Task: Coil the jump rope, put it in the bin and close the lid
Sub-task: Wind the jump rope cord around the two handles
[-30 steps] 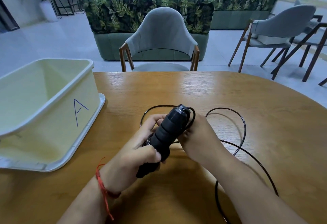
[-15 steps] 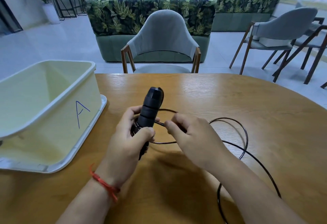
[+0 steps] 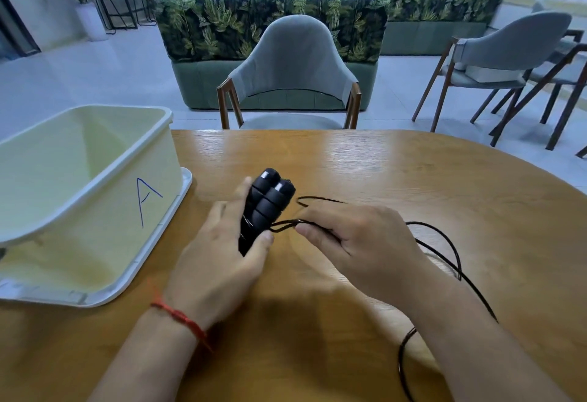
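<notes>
My left hand grips the two black jump rope handles side by side, their tips pointing away from me, above the middle of the wooden table. My right hand pinches the thin black rope just right of the handles. The remaining rope trails in loose loops to the right and under my right forearm. The pale yellow bin, marked with a blue letter A, stands open at the left on its white lid.
A grey chair is pushed up to the far table edge. More chairs stand at the right, and a leaf-patterned sofa is behind. A person sits far back, facing away.
My left hand has turned the handles from lying flat toward me to nearly upright and shifted them left. My right hand has come off the handles and now pinches the rope beside them.
</notes>
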Tool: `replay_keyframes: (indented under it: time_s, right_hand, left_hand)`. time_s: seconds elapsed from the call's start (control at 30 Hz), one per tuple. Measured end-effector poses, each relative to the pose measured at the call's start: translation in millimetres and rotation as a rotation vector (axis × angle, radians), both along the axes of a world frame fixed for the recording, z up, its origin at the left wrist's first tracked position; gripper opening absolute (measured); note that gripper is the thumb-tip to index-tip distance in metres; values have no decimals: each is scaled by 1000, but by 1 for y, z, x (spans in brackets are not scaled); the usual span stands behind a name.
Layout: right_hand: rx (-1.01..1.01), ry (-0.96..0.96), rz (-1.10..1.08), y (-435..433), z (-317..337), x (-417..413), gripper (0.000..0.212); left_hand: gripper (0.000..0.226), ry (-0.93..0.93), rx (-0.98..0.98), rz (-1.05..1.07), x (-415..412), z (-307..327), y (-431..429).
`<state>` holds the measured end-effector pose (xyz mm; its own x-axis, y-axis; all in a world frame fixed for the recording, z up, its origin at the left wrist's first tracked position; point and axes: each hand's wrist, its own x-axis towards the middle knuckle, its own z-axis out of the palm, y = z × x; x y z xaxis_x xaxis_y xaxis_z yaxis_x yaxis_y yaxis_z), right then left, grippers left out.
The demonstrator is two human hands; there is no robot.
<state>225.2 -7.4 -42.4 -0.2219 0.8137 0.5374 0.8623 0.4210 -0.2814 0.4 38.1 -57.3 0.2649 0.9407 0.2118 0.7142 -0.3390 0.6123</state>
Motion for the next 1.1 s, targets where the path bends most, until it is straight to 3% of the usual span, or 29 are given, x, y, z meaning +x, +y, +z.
replay_keyframes:
  time_s: [0.2,0.3,0.4,0.53,0.63,0.73,0.93,1.0,1.07,1.1]
  right_hand:
    - [17,-115,163,-4,1,-3,32]
    - [104,-90,218,-4,6,-6,30]
    - [48,89,192,4,9,6,26]
    - [-444,551,223,10,6,24,21]
    - [-639,645,252,13,3,27,28]
    - [-806,723,350,13,5,33,26]
    - [-853,945,375,14,3,32,28]
    - [-779,1006,337,19,0,23,22]
    - [-675,1072,307,22,-4,10,36]
    - [-618,1045,315,25,-9,3,32]
  left_hand:
    - [101,253,102,18,11,-1,-5]
    - [82,299,125,-14,13,2,-8]
    - [61,276,153,-200,13,3,-15]
    - [35,96,174,-465,12,5,-21]
    - [34,-28,219,-489,10,4,-23]
    - [40,-164,141,-538,11,3,-24]
    - [41,-544,-33,-543,15,-2,-25]
    - [45,-747,-167,-490,18,-1,-25]
    - [52,-891,-290,-452,21,0,-22]
    - [61,-921,-346,-442,21,1,-21]
